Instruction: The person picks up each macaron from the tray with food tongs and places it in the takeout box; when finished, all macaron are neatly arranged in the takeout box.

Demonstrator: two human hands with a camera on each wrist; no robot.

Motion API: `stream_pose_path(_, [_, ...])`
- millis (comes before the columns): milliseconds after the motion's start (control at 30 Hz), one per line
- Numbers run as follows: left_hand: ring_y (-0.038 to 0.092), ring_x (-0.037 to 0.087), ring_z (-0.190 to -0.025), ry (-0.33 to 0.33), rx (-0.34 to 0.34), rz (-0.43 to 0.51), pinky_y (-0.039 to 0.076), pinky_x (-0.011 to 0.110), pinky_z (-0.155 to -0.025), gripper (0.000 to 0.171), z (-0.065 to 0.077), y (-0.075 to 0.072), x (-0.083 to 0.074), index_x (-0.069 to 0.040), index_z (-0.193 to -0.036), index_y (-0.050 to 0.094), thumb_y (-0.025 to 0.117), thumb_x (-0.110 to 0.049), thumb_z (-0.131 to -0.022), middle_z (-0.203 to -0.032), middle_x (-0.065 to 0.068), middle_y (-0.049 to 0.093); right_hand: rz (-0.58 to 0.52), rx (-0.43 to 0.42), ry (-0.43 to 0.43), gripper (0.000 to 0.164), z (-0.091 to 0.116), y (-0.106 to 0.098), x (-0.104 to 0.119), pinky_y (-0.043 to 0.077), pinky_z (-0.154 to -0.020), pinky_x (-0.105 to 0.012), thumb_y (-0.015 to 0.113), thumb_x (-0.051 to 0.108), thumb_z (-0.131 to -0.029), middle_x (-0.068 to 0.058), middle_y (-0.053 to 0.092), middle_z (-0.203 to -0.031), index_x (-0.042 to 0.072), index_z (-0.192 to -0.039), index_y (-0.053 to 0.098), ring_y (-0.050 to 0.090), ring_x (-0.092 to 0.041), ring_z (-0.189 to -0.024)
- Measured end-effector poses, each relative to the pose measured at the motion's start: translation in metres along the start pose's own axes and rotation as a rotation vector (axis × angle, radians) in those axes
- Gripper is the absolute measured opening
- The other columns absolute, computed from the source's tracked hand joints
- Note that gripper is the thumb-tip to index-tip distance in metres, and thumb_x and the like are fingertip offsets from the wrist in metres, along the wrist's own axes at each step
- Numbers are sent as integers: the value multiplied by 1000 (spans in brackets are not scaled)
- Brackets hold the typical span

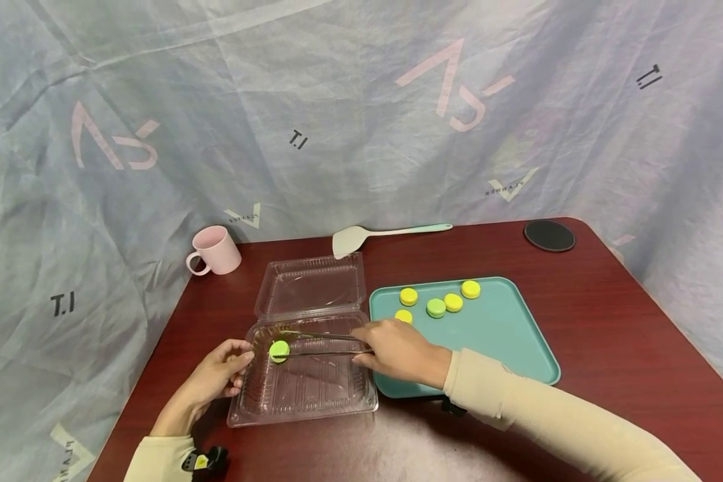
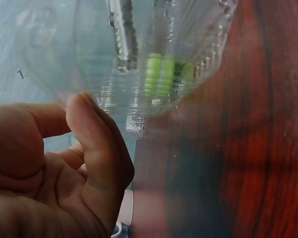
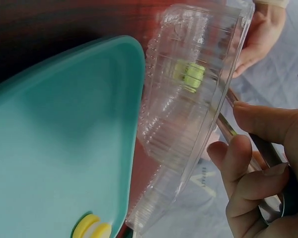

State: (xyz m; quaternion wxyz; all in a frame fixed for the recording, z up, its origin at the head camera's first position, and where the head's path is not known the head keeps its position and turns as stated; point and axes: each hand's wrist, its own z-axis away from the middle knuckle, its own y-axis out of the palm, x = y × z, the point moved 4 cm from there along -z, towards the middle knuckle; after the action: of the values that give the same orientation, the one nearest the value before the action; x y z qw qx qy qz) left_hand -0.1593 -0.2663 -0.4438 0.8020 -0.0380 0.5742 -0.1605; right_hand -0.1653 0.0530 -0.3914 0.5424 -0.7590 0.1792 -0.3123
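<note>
My left hand (image 1: 217,373) pinches the left rim of a clear plastic clamshell container (image 1: 313,402), thumb and index finger meeting at its edge in the left wrist view. My right hand (image 1: 394,349) grips metal tongs (image 1: 328,353), which reach left over the container's base. A green macaron (image 1: 279,351) lies in the base near its left side. The tongs' arms are spread, one tip overlapping the macaron in the head view, the other beyond it. Through the clear wall in the left wrist view, a tongs tip (image 2: 124,57) shows beside the macaron (image 2: 160,74).
A teal tray (image 1: 488,355) on the right bears several yellow macarons (image 1: 470,289) and a green one (image 1: 436,308). The container's lid (image 1: 313,288) lies folded back. Behind are a pink mug (image 1: 218,251), a white spatula (image 1: 351,241) and a black round coaster (image 1: 549,235).
</note>
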Motion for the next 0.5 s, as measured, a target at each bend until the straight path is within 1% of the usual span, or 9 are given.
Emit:
stream_pose_path(67, [47, 11, -58, 1, 3, 1, 45, 23, -51, 37, 0, 0, 1, 3, -132, 40, 55, -16, -104, -77, 3, 46, -5, -15, -2, 35, 3, -1, -1, 54, -63, -29, 75, 26, -92, -6, 71, -95, 1, -116, 69, 67, -15, -78])
stream_pose_path(167, [47, 11, -58, 1, 8, 1, 45, 23, -51, 37, -1, 1, 2, 3, -132, 40, 55, -16, -104, -78, 3, 46, -18, -41, -7, 34, 8, -3, -3, 53, -62, -28, 76, 25, -92, -5, 71, -93, 1, -116, 69, 66, -14, -76])
stream_pose_path(300, [48, 11, -58, 5, 13, 3, 46, 24, -52, 37, -1, 2, 2, 3, -132, 40, 55, -16, -104, -78, 3, 47, -18, -74, 2, 39, 15, -8, -8, 56, -71, -33, 76, 26, -92, -8, 73, -102, 0, -120, 69, 70, -18, -86])
stream_pose_path(400, [48, 11, -58, 10, 19, 4, 46, 24, -52, 37, -1, 1, 1, 4, -131, 41, 56, -16, -104, -78, 3, 47, -28, -93, 23, 40, 20, -13, -12, 56, -73, -33, 76, 26, -91, -7, 73, -99, 1, -121, 69, 69, -17, -84])
stream_pose_path(500, [48, 10, -58, 10, 16, 1, 47, 24, -52, 36, -1, -2, -1, 4, -131, 41, 55, -16, -104, -79, 3, 48, -48, -126, 33, 39, 25, -18, -15, 54, -67, -30, 77, 26, -91, -3, 71, -92, 3, -121, 69, 65, -13, -77])
